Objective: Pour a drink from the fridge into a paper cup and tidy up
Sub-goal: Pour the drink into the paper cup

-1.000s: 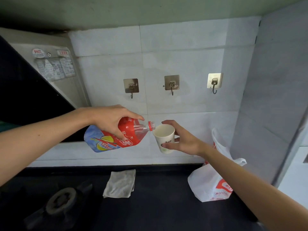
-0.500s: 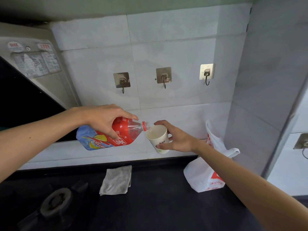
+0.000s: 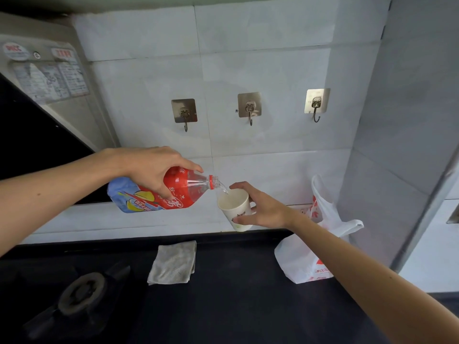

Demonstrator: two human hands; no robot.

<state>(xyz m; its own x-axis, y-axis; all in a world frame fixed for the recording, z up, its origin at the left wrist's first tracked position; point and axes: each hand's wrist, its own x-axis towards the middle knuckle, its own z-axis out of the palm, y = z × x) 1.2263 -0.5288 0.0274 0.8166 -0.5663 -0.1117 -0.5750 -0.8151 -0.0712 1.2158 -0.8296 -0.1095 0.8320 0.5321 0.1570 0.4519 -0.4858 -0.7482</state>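
Gripping the tipped bottle [image 3: 159,192] with our left hand [image 3: 151,167], we hold the white paper cup [image 3: 234,209] in our right hand [image 3: 263,207]; clear liquid runs in.

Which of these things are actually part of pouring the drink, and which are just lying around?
In use: bottle, gripped by left hand; paper cup, held by right hand.
Lying about: folded cloth, white plastic bag, stove burner, wall hooks.

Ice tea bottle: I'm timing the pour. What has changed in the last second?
A thin stream of liquid now runs from the ice tea bottle mouth into the paper cup. Unchanged: left hand grips the bottle, right hand holds the cup.
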